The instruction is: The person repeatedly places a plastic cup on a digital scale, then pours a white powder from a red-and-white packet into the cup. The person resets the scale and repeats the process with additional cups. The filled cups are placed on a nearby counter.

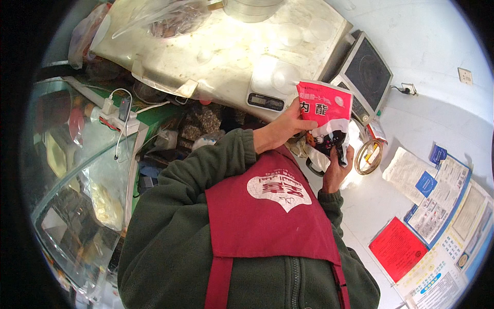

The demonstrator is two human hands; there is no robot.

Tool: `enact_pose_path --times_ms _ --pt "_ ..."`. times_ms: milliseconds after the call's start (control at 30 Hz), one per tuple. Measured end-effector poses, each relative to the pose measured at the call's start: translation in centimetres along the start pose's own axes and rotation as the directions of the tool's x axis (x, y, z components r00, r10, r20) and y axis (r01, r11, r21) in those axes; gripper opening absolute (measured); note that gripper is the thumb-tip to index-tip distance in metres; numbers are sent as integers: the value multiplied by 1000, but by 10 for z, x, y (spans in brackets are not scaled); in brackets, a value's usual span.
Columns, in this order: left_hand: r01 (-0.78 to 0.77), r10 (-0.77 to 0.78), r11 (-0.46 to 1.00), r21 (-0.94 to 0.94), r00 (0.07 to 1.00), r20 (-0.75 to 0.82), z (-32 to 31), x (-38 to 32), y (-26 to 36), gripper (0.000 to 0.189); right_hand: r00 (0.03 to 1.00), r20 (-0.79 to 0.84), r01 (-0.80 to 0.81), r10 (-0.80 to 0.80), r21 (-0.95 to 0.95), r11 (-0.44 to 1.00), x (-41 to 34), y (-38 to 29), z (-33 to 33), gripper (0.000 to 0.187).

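Note:
My left hand (283,127) grips the left edge of a red, white and black printed plastic packet (326,112), its thumb lying across the front. Lower down, my right hand (337,170) pinches the packet's bottom corner. The packet is held tilted, above the near right corner of a pale worktop (231,65). Just left of the packet, a white digital kitchen scale (266,101) lies on the worktop, with a clear round plastic container (285,79) on its pan. Whether the packet is cut open cannot be told.
A metal pot (252,7) and a clear bag of brown pieces (173,25) occupy the worktop's far side. An induction cooker (366,71) stands at the right, by the wall. At left are a power strip (119,121) and a glass display case (77,177). Round coils (368,157) lie near my right hand.

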State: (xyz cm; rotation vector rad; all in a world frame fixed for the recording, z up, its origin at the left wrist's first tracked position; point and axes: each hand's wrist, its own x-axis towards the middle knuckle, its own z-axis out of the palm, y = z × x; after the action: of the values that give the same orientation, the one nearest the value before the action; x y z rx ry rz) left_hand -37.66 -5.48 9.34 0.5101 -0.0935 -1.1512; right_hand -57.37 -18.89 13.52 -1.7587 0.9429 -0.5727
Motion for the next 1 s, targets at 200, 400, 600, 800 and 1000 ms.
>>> enact_pose_path --times_ms 200,400,600,800,1000 --pt "-60 60 998 5 998 16 -2 -1 -4 95 987 -9 -155 163 267 951 -6 9 2 29" --pt "10 -9 1000 -24 1000 10 -5 -4 -5 107 967 -20 -219 254 444 869 -10 15 2 40" --pt "35 -35 999 16 999 4 -2 -6 -3 104 973 -4 -204 231 452 868 -10 22 -2 43" --pt "60 -60 998 -3 998 4 0 -9 2 108 972 -33 -197 234 439 877 -12 21 -1 39" --pt "24 -24 1000 17 1000 3 -1 -10 3 105 979 -53 -145 196 489 860 -16 18 5 38"
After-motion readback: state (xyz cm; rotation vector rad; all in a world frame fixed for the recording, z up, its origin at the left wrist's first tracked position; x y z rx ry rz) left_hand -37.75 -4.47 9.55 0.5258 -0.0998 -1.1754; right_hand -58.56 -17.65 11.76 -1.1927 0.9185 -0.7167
